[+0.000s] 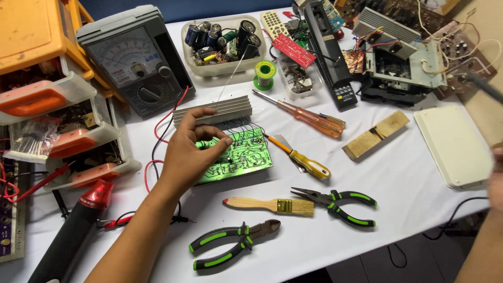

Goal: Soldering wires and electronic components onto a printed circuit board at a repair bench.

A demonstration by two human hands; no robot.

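Left fingers (222,140): curled together, tips pinching a small dark component on the green circuit board (246,152); whether they truly clamp it cannot be told.
Left hand (191,152): lies over the left part of the board; forearm runs down to the lower left edge.
Green circuit board: flat on the white surface (408,194) at centre; its far edge joined by short wires to a ribbed metal heat sink (220,109).
Right hand (496,175): blurred at the right edge, raised clear of the surface; state of its fingers cannot be told.
Near the board, right: yellow-handled screwdriver (306,162), tip just beside the board; orange-handled screwdriver (309,118) beyond it.
Near the board, front: wooden brush (272,205); long-nose pliers (340,204) with green-black grips to its right; cutting pliers (236,243) nearer the front edge.
Left of the hand: red and black test leads (157,141); analogue multimeter (136,60) behind them; orange drawer cabinet (57,99); red-and-black heat gun (73,236) at lower left.
Far edge: clear tub of capacitors (222,42); solder spool (264,73); black remote control (330,52).
Right side: wooden block (376,134); white plastic cover (453,147), well apart from the board.
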